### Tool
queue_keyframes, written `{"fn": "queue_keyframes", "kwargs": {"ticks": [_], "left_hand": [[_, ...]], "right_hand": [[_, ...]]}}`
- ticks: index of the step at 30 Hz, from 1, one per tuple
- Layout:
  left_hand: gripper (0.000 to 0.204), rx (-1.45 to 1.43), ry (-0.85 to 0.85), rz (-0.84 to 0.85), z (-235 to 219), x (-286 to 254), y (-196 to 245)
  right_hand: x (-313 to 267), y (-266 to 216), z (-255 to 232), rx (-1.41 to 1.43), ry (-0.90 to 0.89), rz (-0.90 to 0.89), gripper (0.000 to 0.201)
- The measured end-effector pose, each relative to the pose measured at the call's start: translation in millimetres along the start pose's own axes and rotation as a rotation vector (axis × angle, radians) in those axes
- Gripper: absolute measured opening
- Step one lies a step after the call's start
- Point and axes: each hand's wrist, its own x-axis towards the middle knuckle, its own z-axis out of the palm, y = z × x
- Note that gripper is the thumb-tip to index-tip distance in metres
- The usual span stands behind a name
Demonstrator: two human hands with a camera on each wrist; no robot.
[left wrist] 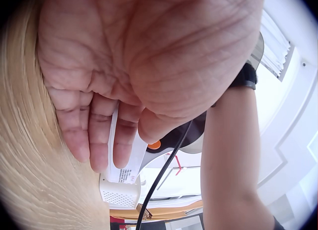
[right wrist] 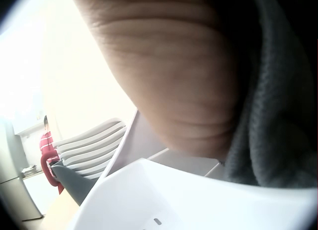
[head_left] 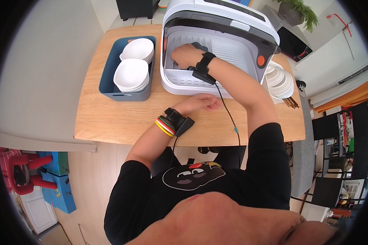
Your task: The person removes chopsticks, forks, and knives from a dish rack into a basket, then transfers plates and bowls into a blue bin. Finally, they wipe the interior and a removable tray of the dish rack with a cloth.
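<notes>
In the head view, the right hand point(head_left: 187, 56) reaches inside a white cabinet point(head_left: 166, 81) with a raised dark clear lid point(head_left: 249, 36), and holds a dark grey cloth point(head_left: 200, 46) against the inner left part. Close up in the right wrist view, the cloth point(right wrist: 278, 111) hangs beside the palm point(right wrist: 169, 76); the fingertips are out of sight. The left hand point(head_left: 199, 103) rests on the wooden table in front of the cabinet, palm turned up, fingers loosely bent. Nothing lies in the left palm point(left wrist: 149, 56) in the left wrist view.
A blue-grey bin point(head_left: 106, 77) with stacked white bowls point(head_left: 131, 74) stands left of the cabinet. To its right, a white basket point(head_left: 276, 99) holds white dishes point(head_left: 281, 81), with brown sticks point(head_left: 290, 103) beside them. A black cable point(head_left: 229, 112) runs across the table point(head_left: 110, 122).
</notes>
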Motion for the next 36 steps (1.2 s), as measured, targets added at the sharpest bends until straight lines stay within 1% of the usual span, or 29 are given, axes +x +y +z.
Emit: {"fn": "queue_keyframes", "kwargs": {"ticks": [2, 4, 5, 7, 11, 13, 17, 19, 20, 22, 23, 25, 26, 27, 29, 30, 32, 36], "left_hand": [[0.035, -0.008, -0.002, 0.002, -0.8, 1.0, -2.4], [0.036, -0.004, -0.003, 0.004, -1.3, 1.6, -3.9], [0.036, -0.005, -0.004, 0.004, -1.5, 1.9, -4.5], [0.036, -0.002, 0.004, -0.012, -1.4, 2.3, -4.2], [0.037, 0.024, -0.002, -0.018, -0.6, 0.3, 0.4], [0.036, 0.015, -0.006, -0.01, 0.0, -0.4, 1.5], [0.036, -0.005, 0.005, -0.004, -0.1, -0.2, -0.7], [0.036, -0.001, 0.006, 0.0, -0.4, -0.5, -1.2], [0.036, -0.001, 0.007, -0.001, -0.3, -0.6, -1.3], [0.037, 0.011, 0.008, 0.006, -0.6, -1.0, -0.7], [0.037, 0.011, 0.011, 0.006, -0.9, -1.0, -1.0], [0.037, 0.012, 0.008, 0.01, -1.3, -0.7, -1.3], [0.037, 0.012, 0.012, 0.012, -1.2, -0.9, -1.1], [0.038, 0.01, 0.013, 0.015, -0.5, -1.5, -0.9], [0.04, 0.005, 0.015, 0.016, 0.0, -2.1, -0.4], [0.04, 0.006, 0.008, 0.017, -0.1, -2.1, -0.2], [0.04, 0.005, -0.001, 0.015, -0.2, -1.9, -0.7], [0.041, 0.001, 0.002, 0.007, -0.9, -0.6, -2.4]], "right_hand": [[1.2, 3.1, 8.0, 0.017, 0.016, -0.023, 0.024], [-1.5, 2.3, 9.1, 0.044, 0.069, -0.089, 0.027], [-3.2, 2.9, 9.3, 0.044, 0.068, -0.089, 0.027], [-10.8, 0.1, 1.7, 0.097, 0.068, -0.175, 0.03], [-16.3, 0.9, -1.9, 0.191, 0.053, -0.203, 0.03], [-17.9, 3.2, -3.3, 0.313, 0.104, -0.244, 0.028], [-8.6, 5.8, 1.7, 0.375, 0.118, -0.242, 0.024], [-3.5, 5.1, 4.4, 0.275, 0.176, -0.247, 0.017], [-0.8, 5.1, 5.5, 0.276, 0.177, -0.248, 0.017], [5.3, 6.3, 6.3, 0.057, 0.247, -0.197, 0.015], [7.4, 8.2, 6.3, 0.058, 0.249, -0.199, 0.015], [9.3, 10.3, 3.4, -0.038, 0.28, -0.217, 0.014], [11.5, 11.2, 1.4, -0.062, 0.238, -0.191, 0.014], [13.6, 12.3, 0.4, -0.063, 0.238, -0.196, 0.014], [16.1, 14.5, -0.4, -0.066, 0.183, -0.111, 0.016], [15.7, 13.8, -1.9, -0.064, 0.182, -0.112, 0.016], [14.3, 13.3, -5.4, -0.039, 0.156, -0.05, 0.018], [17.8, 22.4, -0.2, -0.023, 0.166, -0.039, 0.017]]}}
